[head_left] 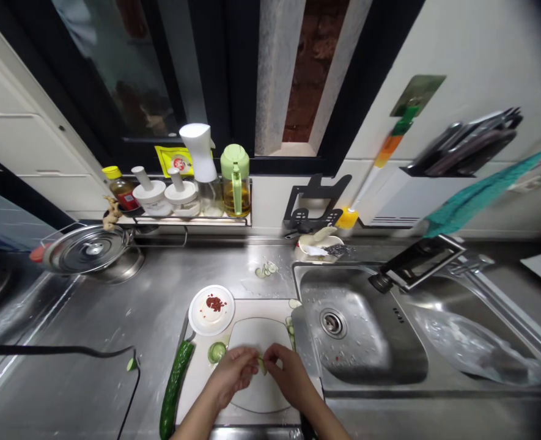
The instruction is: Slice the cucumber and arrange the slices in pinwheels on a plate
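Note:
My left hand (237, 374) and my right hand (289, 374) meet over a white squarish plate (258, 400). Their fingertips pinch a thin cucumber slice (261, 365) between them. The plate lies on a pale cutting board (197, 391). Left of it sits a small curled pile of cucumber slices (216, 352), below a round white dish (195, 310) with small red bits (215, 302). A whole cucumber (175, 388) lies along the board's left edge. By the right edge is a grey knife blade (304, 339), with loose cucumber slices (290, 325) beside it.
A steel sink (362, 330) adjoins the board on the right, with a clear plastic bag (481, 345) in the second basin. Cucumber scraps (266, 269) lie behind the board. A rack (197, 221) holds bottles and jars. A lidded pan (91, 249) stands left; a black cord (59, 350) crosses the counter.

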`<state>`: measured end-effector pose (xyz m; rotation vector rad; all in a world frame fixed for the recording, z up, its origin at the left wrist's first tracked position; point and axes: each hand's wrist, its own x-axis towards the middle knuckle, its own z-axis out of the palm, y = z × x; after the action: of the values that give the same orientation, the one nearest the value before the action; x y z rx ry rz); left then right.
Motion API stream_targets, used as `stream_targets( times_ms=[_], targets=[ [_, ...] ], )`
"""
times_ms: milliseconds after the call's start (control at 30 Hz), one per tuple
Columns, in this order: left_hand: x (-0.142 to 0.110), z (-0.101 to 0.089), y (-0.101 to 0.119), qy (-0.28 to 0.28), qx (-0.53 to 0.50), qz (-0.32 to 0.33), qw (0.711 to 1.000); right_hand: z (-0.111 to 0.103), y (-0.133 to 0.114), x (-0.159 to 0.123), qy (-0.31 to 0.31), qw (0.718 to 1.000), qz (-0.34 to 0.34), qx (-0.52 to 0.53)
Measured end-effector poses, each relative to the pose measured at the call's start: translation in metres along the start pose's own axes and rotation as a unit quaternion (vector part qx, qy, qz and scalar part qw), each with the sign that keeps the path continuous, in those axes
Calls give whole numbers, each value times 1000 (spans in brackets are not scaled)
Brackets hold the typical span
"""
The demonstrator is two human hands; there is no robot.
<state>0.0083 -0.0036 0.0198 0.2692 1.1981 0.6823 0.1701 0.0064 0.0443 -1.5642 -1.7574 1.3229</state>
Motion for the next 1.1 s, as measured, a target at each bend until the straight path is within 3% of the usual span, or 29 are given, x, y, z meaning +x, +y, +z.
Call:
stream_targets(
  times_ms=[267, 433, 533, 667, 900, 1100],
  targets=[
    [28, -8, -6, 15, 54, 66, 996, 6, 15, 2, 13, 998, 50, 28],
    [39, -13, 0, 18, 151, 117, 981, 14, 30, 12, 35, 995, 88, 25],
    [41, -13, 8, 53, 256, 194, 945, 20, 34, 18, 62, 993, 97, 10],
    [42, -8, 20, 120, 411, 257, 866, 28, 36, 26, 110, 989, 95, -37],
    [47, 11, 30, 145, 474, 281, 822, 32, 36, 33, 134, 978, 86, -131],
    [53, 20, 28, 183, 558, 240, 773, 32, 30, 34, 127, 964, 102, -209]
  ],
)
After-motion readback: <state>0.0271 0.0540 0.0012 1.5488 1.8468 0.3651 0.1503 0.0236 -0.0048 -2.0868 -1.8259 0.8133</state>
